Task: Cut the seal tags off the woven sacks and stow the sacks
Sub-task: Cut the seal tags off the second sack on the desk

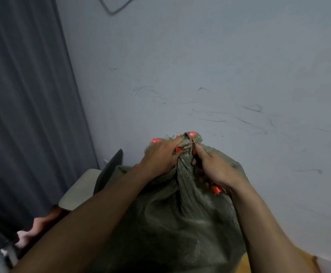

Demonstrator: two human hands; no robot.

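Where your left hand [158,156] sits: grip clenched on sack [180,213] neck
Right hand [217,170]: grasping red-handled tool [217,190], forefinger extended

Bare forearms [93,213] run to bare left grip [160,155] and right grip [217,170]

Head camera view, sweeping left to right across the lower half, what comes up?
Dark curtain, pale seat, left hand, sack neck, right hand gripping red-handled scissors, scuffed wall.
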